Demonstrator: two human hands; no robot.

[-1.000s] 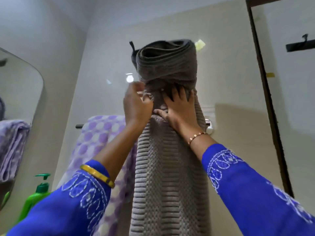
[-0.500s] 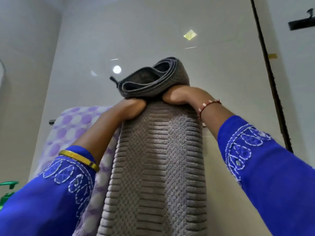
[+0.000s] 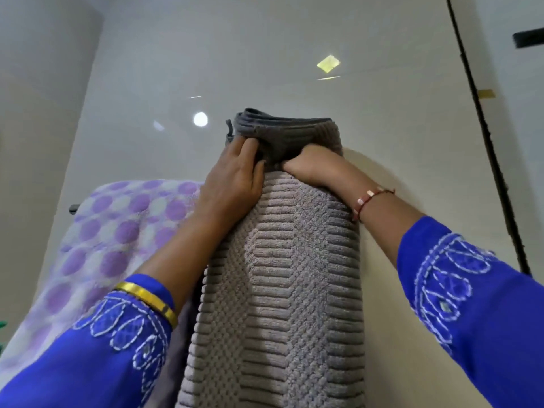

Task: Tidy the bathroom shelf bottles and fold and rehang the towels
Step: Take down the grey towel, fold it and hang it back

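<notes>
A grey ribbed-and-waffle cotton towel (image 3: 279, 290) was hung against the pale wall, its rolled upper part (image 3: 282, 136) bunched at the top. The roll's left side was gripped by the left hand (image 3: 235, 178), fingers curled into the fabric. The right hand (image 3: 309, 166) was tucked under the roll, fingers hidden. A purple-dotted white towel (image 3: 103, 245) was draped just left.

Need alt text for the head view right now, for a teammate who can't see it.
Both hands grip a grey ribbed towel near its bunched top, left hand beside right hand, against a pale wall. A purple-dotted towel hangs to its left.
</notes>
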